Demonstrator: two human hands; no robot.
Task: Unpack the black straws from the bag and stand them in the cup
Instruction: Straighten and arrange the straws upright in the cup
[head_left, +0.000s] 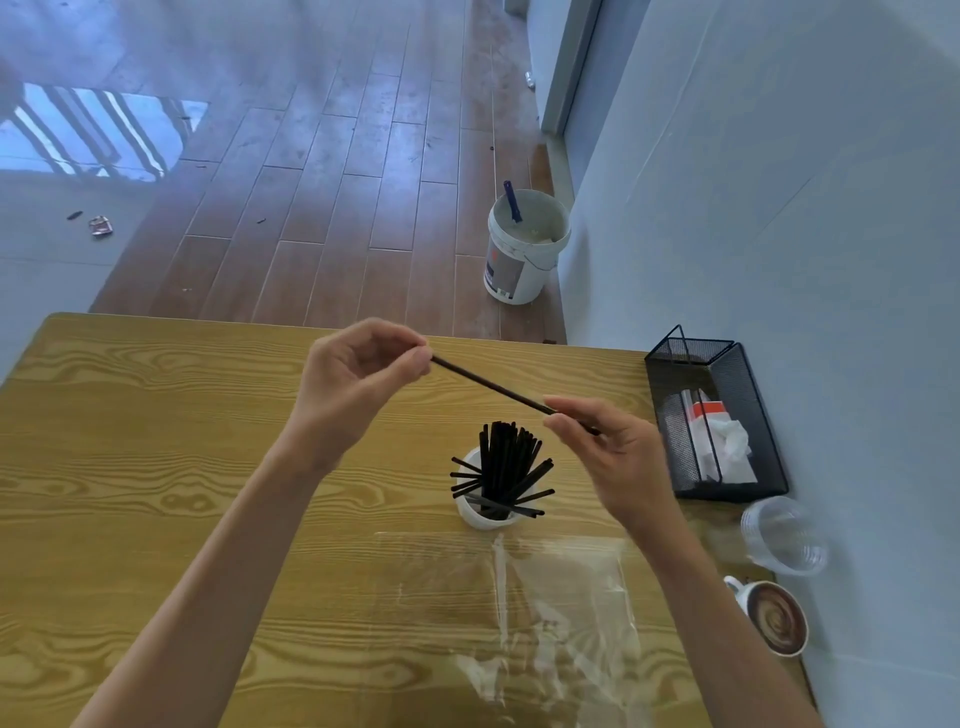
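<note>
Head view shows your 2 hands raised over the wooden table (130, 441), sharing 1 black straw (488, 385). Your left hand (358, 379) pinches its far end between thumb and forefinger, the other fingers curled in. Your right hand (618, 457) pinches the near end the same way, with the tip poking out just past your fingers. The straw slants in the air above the cup, touching nothing else.

Below it stands the white cup (480, 512), packed with black straws (501, 467). Most stand close to upright in a tight bunch, while several lean out over the rim to both sides.

Nearer to you lies the clear plastic bag (545, 613), flat and crumpled on the table, just beside the cup. You cannot tell whether any straws are left inside it.

At your right, against the wall, a black mesh basket (722, 415) holds white tissues and a pack with an orange patch; its print is too small to read. Beside it sits a clear plastic cup (784, 535), tilted, and then a mug (774, 616) of coffee with a swirl on top.

On the floor past the table stands a white bucket (524, 249) with a blue-handled tool in it; its label is too blurred to read.
</note>
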